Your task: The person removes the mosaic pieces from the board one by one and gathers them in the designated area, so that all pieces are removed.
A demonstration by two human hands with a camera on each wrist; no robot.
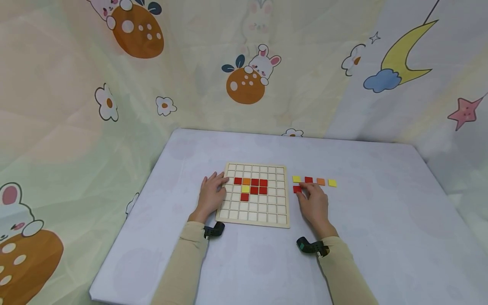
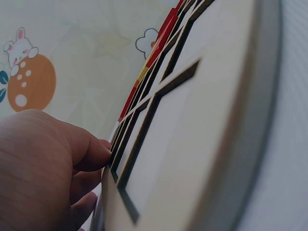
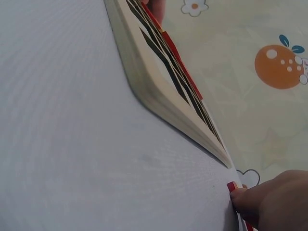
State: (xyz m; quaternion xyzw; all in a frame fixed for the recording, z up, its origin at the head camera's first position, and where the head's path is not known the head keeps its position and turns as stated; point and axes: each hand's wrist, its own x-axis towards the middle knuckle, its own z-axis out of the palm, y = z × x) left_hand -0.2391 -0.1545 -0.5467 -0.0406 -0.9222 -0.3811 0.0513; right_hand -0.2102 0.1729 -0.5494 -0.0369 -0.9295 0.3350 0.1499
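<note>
A pale wooden grid board (image 1: 253,217) lies on the table, with several red tiles (image 1: 259,186), one orange tile (image 1: 246,181) and one yellow tile (image 1: 245,189) in its cells. My left hand (image 1: 211,197) rests at the board's left edge, its fingertips touching the frame. To the right of the board, my right hand (image 1: 315,206) pinches a red square tile (image 1: 297,189) between thumb and fingers. In the right wrist view that red tile (image 3: 232,186) shows its edge beside my thumb, largely covered by the hand.
Beyond my right fingers lies a row of loose tiles: a yellow tile (image 1: 296,179), a red tile (image 1: 309,179), an orange tile (image 1: 320,181) and another yellow tile (image 1: 332,183). A white cloth covers the table (image 1: 381,220). A printed curtain (image 1: 198,76) hangs behind it.
</note>
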